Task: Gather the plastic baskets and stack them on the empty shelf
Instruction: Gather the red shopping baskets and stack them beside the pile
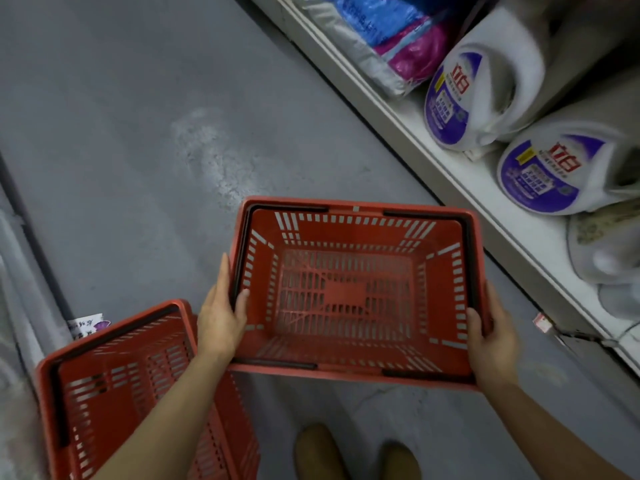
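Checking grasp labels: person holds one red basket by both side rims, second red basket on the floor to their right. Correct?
One thing is off. In the head view the second red basket sits to the person's left, beside the left forearm, not the right. The rest holds: the left hand and right hand grip opposite side rims of the held red basket.

The held basket (pixel 353 289) is red, its walls and bottom pierced by rows of slots that form a grid pattern, with black handles folded along the rim. The second basket (pixel 138 393) at lower left is the same red with the same slotted pattern and a black handle. The floor (pixel 121 133) is grey with a pale scuffed patch. The detergent jugs (pixel 491 81) are white with purple labels and red characters. The soft packs (pixel 398 29) are blue and magenta. The shoes (pixel 356 452) are tan.
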